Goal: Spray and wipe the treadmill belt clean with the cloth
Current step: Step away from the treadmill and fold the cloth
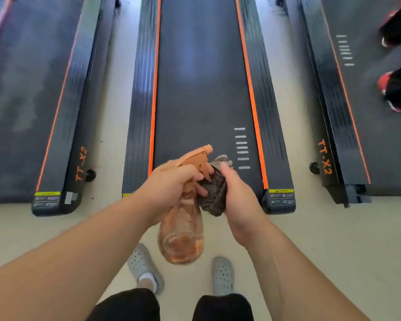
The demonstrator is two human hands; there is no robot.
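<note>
**Bottle and cloth held at the foot of the belt**

On the far left lies a neighbouring treadmill (56, 100) marked TT-X2 on its side rail. The left hand (171, 181) is wrapped around the neck of an orange spray bottle (183, 225), which hangs tilted, nozzle toward the belt (202, 77). The bottle touches a dark bunched cloth (214, 195), gripped in the closed right hand (239, 200). Both are held above the rear end of the middle belt, beside its white stripes (242, 148). Grey clogs (222, 275) stand on the pale floor (310, 239). At right, another person's red shoes (387, 91) are on a third treadmill (333, 77).
</note>
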